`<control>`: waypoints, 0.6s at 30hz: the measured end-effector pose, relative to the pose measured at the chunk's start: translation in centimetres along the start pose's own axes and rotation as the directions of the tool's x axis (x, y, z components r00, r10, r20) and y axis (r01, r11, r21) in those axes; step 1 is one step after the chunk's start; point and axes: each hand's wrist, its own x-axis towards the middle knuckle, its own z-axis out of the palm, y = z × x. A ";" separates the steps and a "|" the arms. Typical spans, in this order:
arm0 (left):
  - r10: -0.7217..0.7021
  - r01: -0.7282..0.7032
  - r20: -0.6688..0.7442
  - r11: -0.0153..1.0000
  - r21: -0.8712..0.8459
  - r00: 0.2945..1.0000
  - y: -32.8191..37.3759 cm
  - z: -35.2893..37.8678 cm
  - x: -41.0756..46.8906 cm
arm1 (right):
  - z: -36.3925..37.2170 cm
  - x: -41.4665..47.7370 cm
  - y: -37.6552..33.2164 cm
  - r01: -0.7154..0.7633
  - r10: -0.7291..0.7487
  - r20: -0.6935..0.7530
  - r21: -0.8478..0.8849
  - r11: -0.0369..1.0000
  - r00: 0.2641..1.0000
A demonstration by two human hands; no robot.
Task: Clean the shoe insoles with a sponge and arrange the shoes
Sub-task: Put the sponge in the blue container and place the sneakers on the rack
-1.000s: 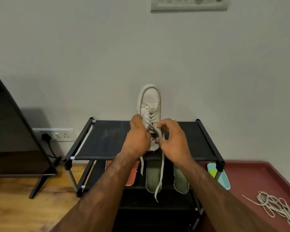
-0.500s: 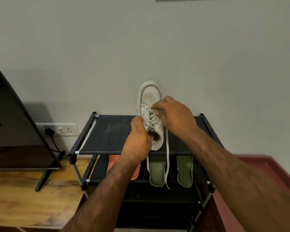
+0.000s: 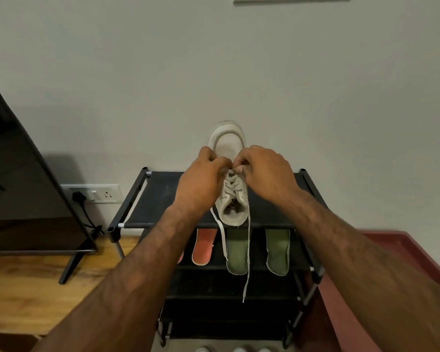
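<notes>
The lace point(image 3: 233, 185) is pinched at the crossings nearest the toe by the curled fingers of the left hand point(image 3: 203, 184) and the right hand point(image 3: 267, 176), which are drawn close together. The white shoe point(image 3: 228, 146) is stood on the rack's top shelf point(image 3: 158, 199), toe towards the wall point(image 3: 137, 97), heel at the front edge. Bare fabric is left on either side. The lace ends point(image 3: 247, 262) are hung past that edge, before the green insoles point(image 3: 277, 250) and the orange insole point(image 3: 203, 247).

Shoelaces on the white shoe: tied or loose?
Loose: both lace ends dangle below the white shoe, past the top shelf; no bow shows.
</notes>
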 end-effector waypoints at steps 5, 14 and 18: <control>0.054 -0.053 -0.022 0.996 0.069 0.998 -0.3 -1.0 0.5 | -0.7 0.2 0.2 -0.004 -0.014 0.120 0.145 0.989 0.993; -0.083 0.077 -0.066 0.992 -0.101 0.994 0.6 -0.5 -0.7 | 0.1 -0.1 1.2 -0.179 0.156 0.089 0.474 0.862 0.984; 0.006 -0.003 -0.024 0.991 0.133 1.000 0.7 0.6 -2.1 | 0.5 -0.1 1.0 -0.160 0.154 0.049 0.426 0.891 0.987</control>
